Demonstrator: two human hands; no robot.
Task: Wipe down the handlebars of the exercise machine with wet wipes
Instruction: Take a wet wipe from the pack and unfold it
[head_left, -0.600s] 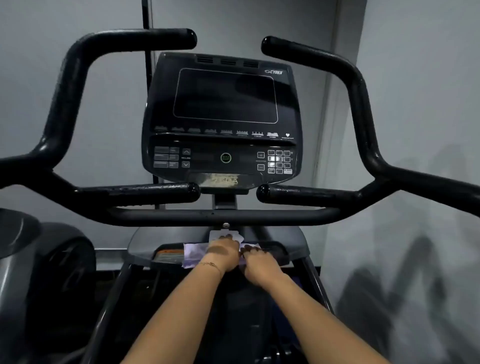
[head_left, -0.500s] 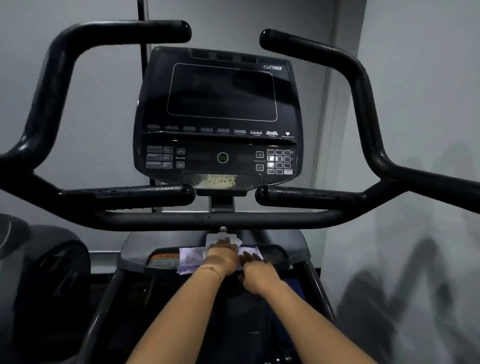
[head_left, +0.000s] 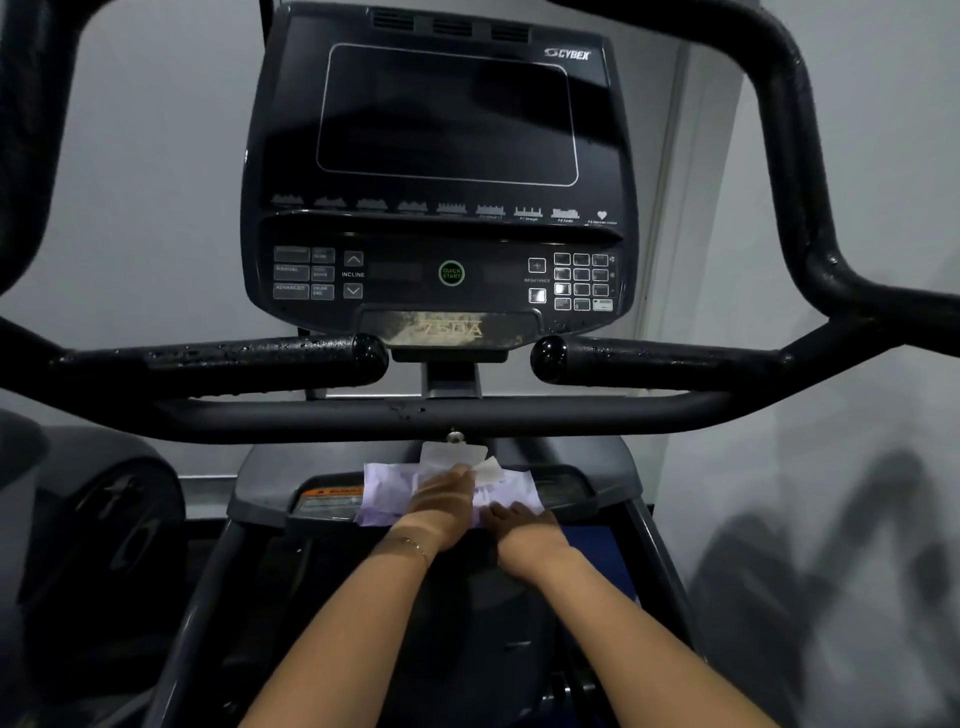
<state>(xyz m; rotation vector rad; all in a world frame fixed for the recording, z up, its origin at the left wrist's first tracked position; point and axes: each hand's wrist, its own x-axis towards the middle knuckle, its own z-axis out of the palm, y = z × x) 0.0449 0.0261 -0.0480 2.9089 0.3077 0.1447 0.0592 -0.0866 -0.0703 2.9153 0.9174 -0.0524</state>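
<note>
Grey walls (head_left: 156, 156) backed the machine's console (head_left: 447, 114). Both hands worked low on the tray (head_left: 582, 483), well below the handlebars (head_left: 234, 361). The wet-wipe pack (head_left: 384, 488) lay flat on that tray, directly under my grip. My left hand (head_left: 441, 501) lay over the pack's middle, fingertips pinching 1 white wipe (head_left: 488, 470) at the far side of the grip; blur made this a judgement. My right hand (head_left: 524, 530) rested on the pack's near right edge; I could not tell whether its fingers curled round it.

Handling notes: I judged the wipe light, limp, damp and easily torn, so take it by a corner and draw slowly. I judged the pack soft and slippery; hold it down beside the opening.
</note>
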